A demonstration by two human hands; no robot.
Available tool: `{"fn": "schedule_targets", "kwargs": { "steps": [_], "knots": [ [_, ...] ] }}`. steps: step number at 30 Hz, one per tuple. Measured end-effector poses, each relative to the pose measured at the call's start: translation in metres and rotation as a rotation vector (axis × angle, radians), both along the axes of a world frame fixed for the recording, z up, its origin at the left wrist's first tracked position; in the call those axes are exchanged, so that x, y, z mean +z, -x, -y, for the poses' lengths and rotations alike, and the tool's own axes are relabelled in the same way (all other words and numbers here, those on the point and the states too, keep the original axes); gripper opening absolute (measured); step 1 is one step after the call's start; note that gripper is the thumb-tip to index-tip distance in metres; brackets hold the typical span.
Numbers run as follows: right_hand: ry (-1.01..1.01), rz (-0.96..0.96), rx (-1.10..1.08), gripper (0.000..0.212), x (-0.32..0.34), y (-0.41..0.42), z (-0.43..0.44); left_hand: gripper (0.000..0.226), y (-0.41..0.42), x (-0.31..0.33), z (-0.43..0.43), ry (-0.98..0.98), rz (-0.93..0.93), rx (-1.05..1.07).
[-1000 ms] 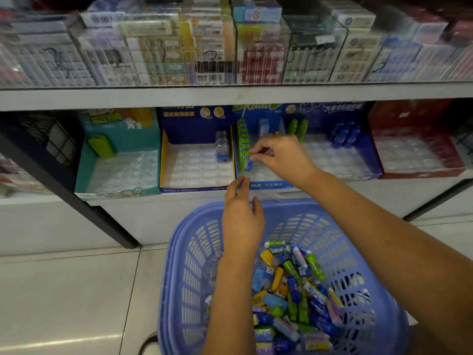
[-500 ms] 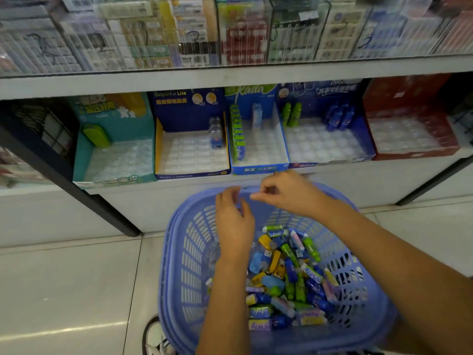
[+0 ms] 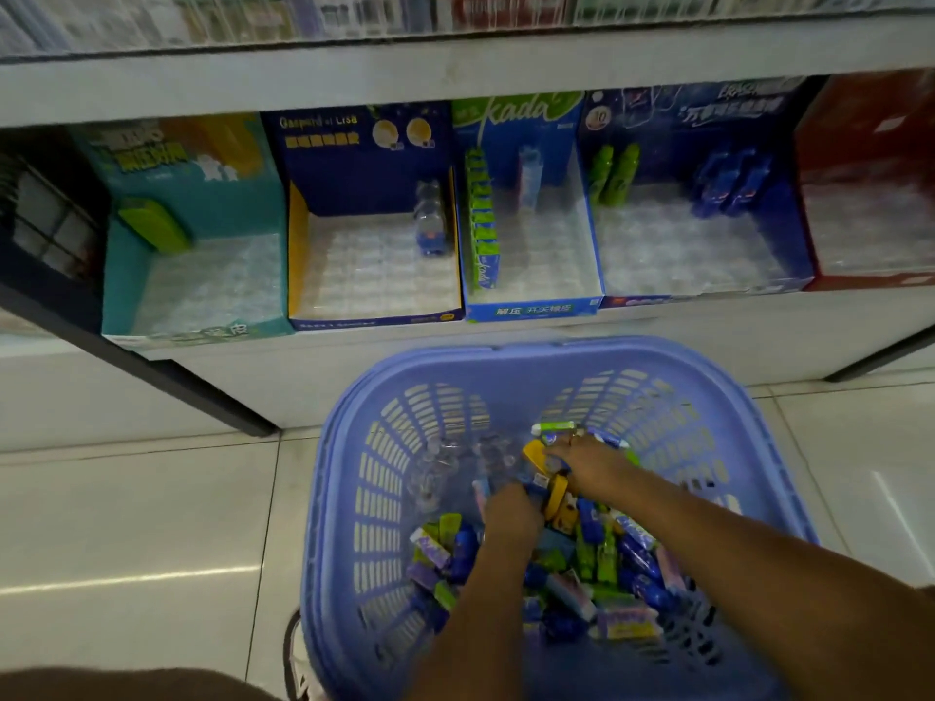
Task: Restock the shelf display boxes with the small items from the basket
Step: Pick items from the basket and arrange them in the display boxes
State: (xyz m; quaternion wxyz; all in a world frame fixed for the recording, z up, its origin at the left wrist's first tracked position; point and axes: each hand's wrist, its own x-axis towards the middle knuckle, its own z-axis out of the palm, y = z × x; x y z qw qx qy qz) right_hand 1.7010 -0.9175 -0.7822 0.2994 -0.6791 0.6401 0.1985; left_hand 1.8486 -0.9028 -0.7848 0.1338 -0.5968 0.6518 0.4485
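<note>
A lavender plastic basket (image 3: 556,352) stands on the floor below the shelf and holds a pile of small colourful items (image 3: 614,559). Both of my hands are down in that pile. My left hand (image 3: 511,513) has its fingers buried among the items. My right hand (image 3: 594,462) lies at the pile's far edge, its fingertips next to a yellow item (image 3: 535,455); motion blur hides what either hand holds. On the shelf stand a teal display box (image 3: 121,275), a navy and yellow one (image 3: 298,255), a blue Kada box (image 3: 531,311) with a green row (image 3: 480,220), a dark blue box (image 3: 789,230) and a red box (image 3: 870,144).
An upper shelf edge (image 3: 455,68) overhangs the display boxes, with packed goods above it. A dark slanted shelf post (image 3: 152,371) runs at the left. My knee (image 3: 126,685) and shoe (image 3: 298,660) are by the basket on the tiled floor (image 3: 126,523).
My right hand left the Kada box and came down into the basket. My left hand also sank from the basket's rim into the pile. The view tilted downward.
</note>
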Motion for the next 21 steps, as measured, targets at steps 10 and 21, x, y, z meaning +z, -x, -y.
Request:
{"fn": "schedule_targets", "kwargs": {
  "steps": [10, 21],
  "knots": [
    [0.069, -0.023, -0.216, 0.030, 0.019, 0.013, 0.005, 0.029, 0.012, -0.013, 0.001, 0.003, 0.014, 0.157],
    [0.072, 0.796, -0.456, 0.032, 0.192, -0.010, 0.011, 0.030, -0.045, 0.102, 0.055, 0.076, -0.371, 0.265]
  ]
}}
